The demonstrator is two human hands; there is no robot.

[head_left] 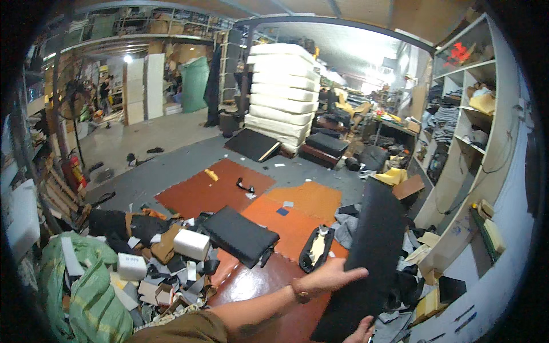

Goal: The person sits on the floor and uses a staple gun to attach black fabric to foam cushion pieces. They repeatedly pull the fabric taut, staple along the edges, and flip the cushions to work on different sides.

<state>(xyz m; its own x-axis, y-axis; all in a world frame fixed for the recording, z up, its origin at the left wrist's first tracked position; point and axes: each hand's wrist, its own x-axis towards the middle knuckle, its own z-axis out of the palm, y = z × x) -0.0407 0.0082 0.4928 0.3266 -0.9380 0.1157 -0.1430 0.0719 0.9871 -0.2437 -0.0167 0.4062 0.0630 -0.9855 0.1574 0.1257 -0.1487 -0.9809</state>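
My left hand [334, 275] grips the left edge of a tall black panel [372, 234], its thumb lying across the face and its other fingers partly hidden. My right hand [360, 330], low in the picture, holds the same panel's lower part. The panel stands tilted at my right. Left of it a black shoe-like piece with a cream inside [317, 247] and a black cushion [239, 234] lie on orange and brown sheets [303, 200] spread over the floor.
Scraps and white foam blocks [191, 243] pile beside a green sack [83, 286] at lower left. A white mattress-like stack [280, 91] stands behind. Cluttered shelves [474, 114] line the right. A fire extinguisher [76, 170] and fan [74, 97] are at left; a distant person [104, 91] stands beyond.
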